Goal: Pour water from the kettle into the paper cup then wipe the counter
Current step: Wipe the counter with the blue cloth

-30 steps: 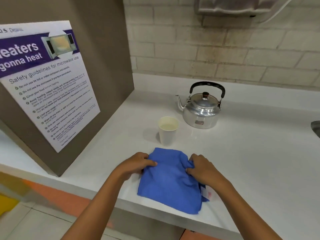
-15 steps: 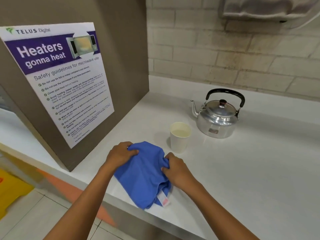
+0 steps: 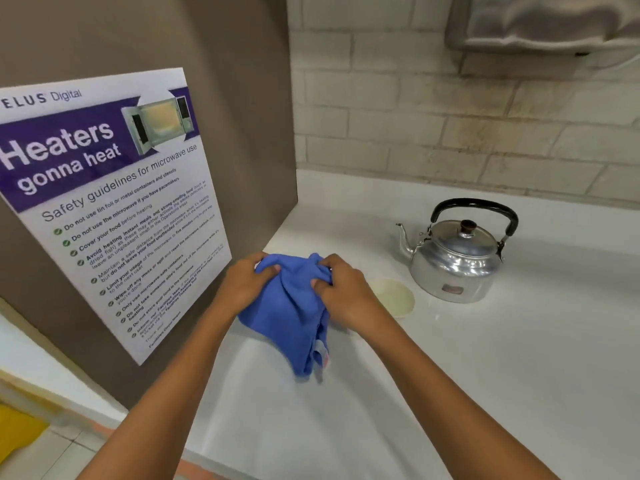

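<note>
The blue cloth (image 3: 294,306) is bunched and pressed to the white table (image 3: 485,375), gripped at its upper corners by the left hand (image 3: 244,284) and right hand (image 3: 341,294), both closed on it, presumably so pressure is spread for wiping. The paper cup (image 3: 394,297), already filled, is seen at three o'clock, just beside the right hand; the kettle (image 3: 457,258) is parked at two o'clock, clear of the wiping. Against half a second ago, the cloth has been pushed farther from the table's edge, toward the poster (image 3: 104,202), and is more crumpled.

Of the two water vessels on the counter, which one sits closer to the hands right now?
The paper cup, open-topped and pale, right beside the right hand. The metal kettle with the black handle stands farther back and to the right.
</note>
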Demonstrator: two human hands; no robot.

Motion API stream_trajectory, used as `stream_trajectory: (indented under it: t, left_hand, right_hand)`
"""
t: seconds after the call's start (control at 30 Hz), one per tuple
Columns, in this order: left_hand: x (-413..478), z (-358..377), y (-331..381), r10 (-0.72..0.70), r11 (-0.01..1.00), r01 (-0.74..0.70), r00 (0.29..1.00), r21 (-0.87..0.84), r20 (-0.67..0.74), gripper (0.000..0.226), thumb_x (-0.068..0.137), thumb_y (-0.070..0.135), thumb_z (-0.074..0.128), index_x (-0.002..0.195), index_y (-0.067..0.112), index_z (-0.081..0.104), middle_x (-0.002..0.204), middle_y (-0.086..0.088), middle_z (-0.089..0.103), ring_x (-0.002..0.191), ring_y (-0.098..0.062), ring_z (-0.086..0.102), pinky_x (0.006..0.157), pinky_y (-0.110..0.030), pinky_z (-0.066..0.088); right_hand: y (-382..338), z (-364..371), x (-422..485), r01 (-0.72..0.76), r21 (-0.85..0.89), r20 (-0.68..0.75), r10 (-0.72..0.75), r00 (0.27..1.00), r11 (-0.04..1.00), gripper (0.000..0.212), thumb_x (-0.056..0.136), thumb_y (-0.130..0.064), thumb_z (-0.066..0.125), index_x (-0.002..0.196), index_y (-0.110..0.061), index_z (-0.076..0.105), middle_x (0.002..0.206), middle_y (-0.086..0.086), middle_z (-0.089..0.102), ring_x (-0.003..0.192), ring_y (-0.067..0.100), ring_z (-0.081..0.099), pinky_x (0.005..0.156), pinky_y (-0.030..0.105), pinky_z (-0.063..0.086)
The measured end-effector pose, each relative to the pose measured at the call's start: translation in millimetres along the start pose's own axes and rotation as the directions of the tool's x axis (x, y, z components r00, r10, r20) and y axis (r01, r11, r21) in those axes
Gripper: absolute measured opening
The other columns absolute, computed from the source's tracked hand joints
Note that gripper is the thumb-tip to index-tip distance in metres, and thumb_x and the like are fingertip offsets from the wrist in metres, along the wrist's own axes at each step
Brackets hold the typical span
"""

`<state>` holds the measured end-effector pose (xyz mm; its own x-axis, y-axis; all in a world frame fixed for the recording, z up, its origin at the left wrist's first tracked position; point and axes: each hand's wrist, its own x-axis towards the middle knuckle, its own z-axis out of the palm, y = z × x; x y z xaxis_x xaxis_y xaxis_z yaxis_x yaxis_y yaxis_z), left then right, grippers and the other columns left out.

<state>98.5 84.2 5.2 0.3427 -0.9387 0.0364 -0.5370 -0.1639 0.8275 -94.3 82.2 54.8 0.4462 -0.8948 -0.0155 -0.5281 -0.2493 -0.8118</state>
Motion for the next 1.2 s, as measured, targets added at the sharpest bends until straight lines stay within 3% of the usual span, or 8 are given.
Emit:
stream_trajectory:
  t: [0.2, 0.27, 0.43, 0.6, 0.77, 0.87, 1.03, 1.2]
  left_hand:
    - [44, 5, 30, 0.079, 0.982, -0.084, 0.996, -0.172, -0.038, 0.010, 0.089, 0.031, 0.054, 0.095, 0.024, 0.060, 0.093, 0.006, 0.065, 0.086, -0.013, 0.060, 0.070, -0.026, 0.045]
    - [57, 12, 40, 0.097, 0.963, -0.102, 0.995, -0.250, -0.033, 0.006, 0.091, 0.027, 0.052, 0.094, 0.026, 0.057, 0.089, 0.012, 0.062, 0.081, -0.004, 0.059, 0.067, -0.020, 0.044]
    - [92, 35, 52, 0.090, 0.932, -0.087, 0.996, -0.351, -0.008, 0.017, 0.094, 0.020, 0.046, 0.108, 0.015, 0.054, 0.102, 0.002, 0.060, 0.091, -0.015, 0.057, 0.072, -0.023, 0.046]
    - [123, 55, 44, 0.065, 0.934, -0.039, 0.996, -0.355, 0.062, 0.021, 0.094, 0.016, 0.043, 0.113, 0.020, 0.051, 0.109, 0.002, 0.059, 0.100, -0.017, 0.056, 0.081, -0.028, 0.046]
    - [144, 69, 33, 0.009, 0.940, 0.039, 0.990, -0.340, 0.139, 0.035, 0.094, 0.015, 0.041, 0.128, 0.022, 0.043, 0.121, 0.001, 0.053, 0.111, -0.020, 0.052, 0.096, -0.038, 0.045]
    - [153, 75, 26, -0.012, 0.930, 0.079, 0.983, -0.359, 0.185, 0.036, 0.095, 0.016, 0.040, 0.130, 0.025, 0.041, 0.127, 0.000, 0.050, 0.113, -0.019, 0.050, 0.100, -0.040, 0.043]
    - [166, 83, 14, -0.049, 0.959, 0.104, 0.978, -0.264, 0.205, 0.047, 0.096, 0.015, 0.039, 0.141, 0.023, 0.030, 0.144, -0.005, 0.040, 0.128, -0.024, 0.042, 0.109, -0.043, 0.035]
    - [173, 96, 1, -0.005, 0.978, -0.038, 0.978, 0.204, 0.209, 0.054, 0.091, 0.008, 0.041, 0.142, 0.023, 0.030, 0.142, -0.010, 0.042, 0.127, -0.029, 0.040, 0.106, -0.037, 0.035]
  right_hand:
    - [-17, -51, 57, -0.011, 0.070, -0.144, 0.021, 0.989, 0.998, 0.011, 0.090, -0.016, 0.048, 0.099, -0.012, 0.053, 0.097, 0.010, 0.057, 0.088, 0.027, 0.053, 0.073, 0.035, 0.039]
    - [-12, -71, 76, -0.032, 0.105, -0.140, 0.047, 0.989, 0.994, 0.007, 0.091, -0.014, 0.048, 0.097, -0.013, 0.050, 0.095, 0.008, 0.053, 0.085, 0.024, 0.049, 0.068, 0.032, 0.038]
    - [9, -102, 117, -0.150, 0.254, -0.054, 0.169, 0.984, 0.956, 0.030, 0.094, -0.011, 0.045, 0.123, -0.006, 0.041, 0.109, 0.012, 0.050, 0.093, 0.027, 0.050, 0.072, 0.037, 0.043]
    - [33, -101, 147, -0.221, 0.365, 0.010, 0.234, 0.972, 0.904, 0.035, 0.089, 0.004, 0.042, 0.120, -0.012, 0.037, 0.110, 0.012, 0.047, 0.091, 0.026, 0.048, 0.060, 0.031, 0.043]
    - [53, -87, 173, -0.208, 0.193, -0.082, 0.227, 0.970, 0.959, 0.038, 0.084, 0.013, 0.029, 0.107, -0.017, 0.033, 0.073, 0.007, 0.039, 0.064, 0.022, 0.039, 0.050, 0.029, 0.031]
    - [63, -84, 187, -0.169, -0.005, -0.137, 0.167, 0.976, 0.986, 0.038, 0.078, 0.015, 0.028, 0.098, -0.017, 0.031, 0.066, 0.001, 0.033, 0.056, 0.016, 0.033, 0.048, 0.024, 0.028]
    - [77, -81, 203, -0.120, -0.173, -0.154, 0.093, 0.984, 0.978, 0.049, 0.079, 0.016, 0.036, 0.119, -0.011, 0.037, 0.101, 0.013, 0.042, 0.078, 0.025, 0.043, 0.050, 0.024, 0.032]
    - [92, -71, 214, -0.133, -0.334, 0.027, 0.150, 0.988, 0.933, 0.072, 0.083, 0.012, 0.043, 0.142, -0.019, 0.018, 0.132, 0.021, 0.038, 0.110, 0.036, 0.050, 0.078, 0.032, 0.041]
